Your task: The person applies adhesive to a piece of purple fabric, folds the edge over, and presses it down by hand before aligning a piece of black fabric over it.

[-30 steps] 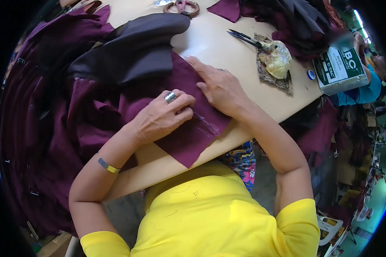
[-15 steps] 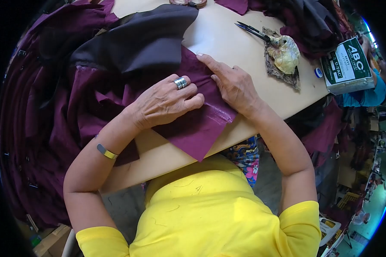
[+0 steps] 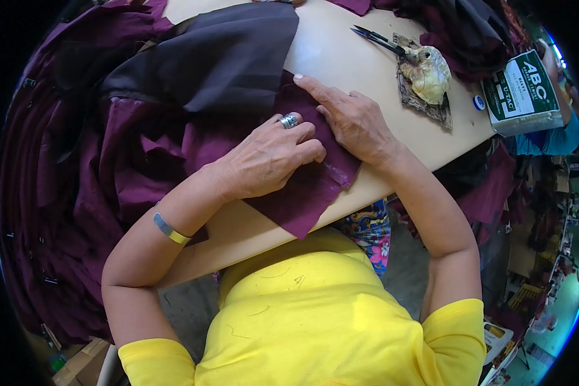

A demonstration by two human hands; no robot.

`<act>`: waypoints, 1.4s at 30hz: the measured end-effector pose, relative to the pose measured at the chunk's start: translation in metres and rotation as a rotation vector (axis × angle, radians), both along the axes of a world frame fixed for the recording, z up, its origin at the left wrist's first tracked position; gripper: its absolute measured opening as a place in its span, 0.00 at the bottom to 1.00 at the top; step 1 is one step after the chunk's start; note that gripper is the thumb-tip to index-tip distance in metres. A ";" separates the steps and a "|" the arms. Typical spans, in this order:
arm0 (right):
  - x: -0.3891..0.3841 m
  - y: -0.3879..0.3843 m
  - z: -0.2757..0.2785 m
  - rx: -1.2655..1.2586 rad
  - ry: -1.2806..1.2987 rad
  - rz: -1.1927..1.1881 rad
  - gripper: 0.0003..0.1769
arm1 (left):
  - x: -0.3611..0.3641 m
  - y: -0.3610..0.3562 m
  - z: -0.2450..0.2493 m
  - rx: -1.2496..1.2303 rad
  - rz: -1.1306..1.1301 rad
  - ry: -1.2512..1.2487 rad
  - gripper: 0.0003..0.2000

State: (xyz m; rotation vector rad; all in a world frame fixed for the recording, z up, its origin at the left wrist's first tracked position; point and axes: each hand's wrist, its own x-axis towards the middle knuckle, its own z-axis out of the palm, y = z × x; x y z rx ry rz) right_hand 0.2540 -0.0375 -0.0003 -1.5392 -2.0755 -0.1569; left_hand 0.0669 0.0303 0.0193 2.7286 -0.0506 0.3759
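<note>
A maroon sheet of leather-like material [image 3: 296,209] lies on the pale tabletop, one corner hanging over the near edge. My left hand [image 3: 270,154], with a ring on one finger, rests on it with fingers curled in; whatever they may hold is hidden. A shiny, whitish streak [image 3: 336,174] runs along the sheet near its right edge. My right hand [image 3: 357,125] lies at that edge, index finger stretched along it and thumb apart. Beyond my left hand, a dark grey piece [image 3: 206,61] covers part of the maroon material.
Maroon folds [image 3: 51,225] pile up on the left. At the back right are black scissors or a similar black tool [image 3: 378,40], a yellowish crusted lump [image 3: 428,74] on a ragged board, a blue cap [image 3: 478,103] and an ABC cement box [image 3: 524,96]. A blue sleeve [image 3: 547,140] shows behind it.
My left hand has slid to the right across the maroon sheet, towards the streak. My right hand stays at the edge almost unmoved.
</note>
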 end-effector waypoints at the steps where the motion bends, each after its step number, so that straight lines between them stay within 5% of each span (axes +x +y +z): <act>1: 0.000 0.001 -0.002 0.037 0.007 0.020 0.32 | 0.000 -0.001 0.001 0.001 -0.009 0.006 0.05; 11: 0.001 -0.001 -0.005 0.006 0.011 -0.011 0.29 | 0.007 -0.020 0.005 -0.035 0.074 0.078 0.06; 16: 0.000 -0.004 -0.005 0.044 -0.045 -0.029 0.30 | 0.005 -0.020 0.010 -0.047 0.045 0.151 0.19; 26: 0.000 -0.002 -0.004 0.013 0.026 0.012 0.29 | -0.009 0.009 0.018 0.085 0.007 0.089 0.08; 42: -0.001 -0.004 0.001 -0.046 0.044 -0.024 0.30 | -0.016 0.040 0.025 0.402 -0.088 0.170 0.05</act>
